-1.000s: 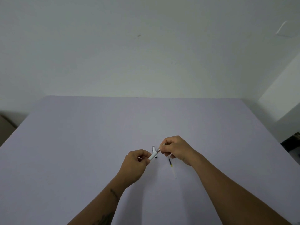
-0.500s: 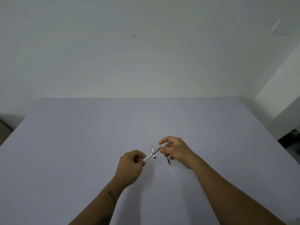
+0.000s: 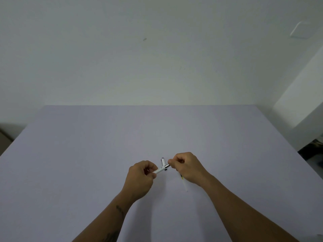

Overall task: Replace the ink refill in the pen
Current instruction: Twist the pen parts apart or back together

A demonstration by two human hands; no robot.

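left hand (image 3: 139, 179) fingers closed on white pen barrel (image 3: 159, 170) | right hand (image 3: 186, 165) pinches metal tip (image 3: 167, 166) at barrel's end | spare refill (image 3: 183, 181) on counter (image 3: 87, 154) beside barrel | risk: misaligned tip jams, drops

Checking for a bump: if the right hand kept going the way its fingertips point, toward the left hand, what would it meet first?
Probably the white pen barrel that the left hand holds; the right hand already pinches its metal tip. Depth is uncertain.

light: soft, even, dim-greyish | shadows: faint under forearms on bench (image 3: 87, 154) | glare: none | focus: slightly soft, small parts at fingers unclear | edges: wide-angle bowing
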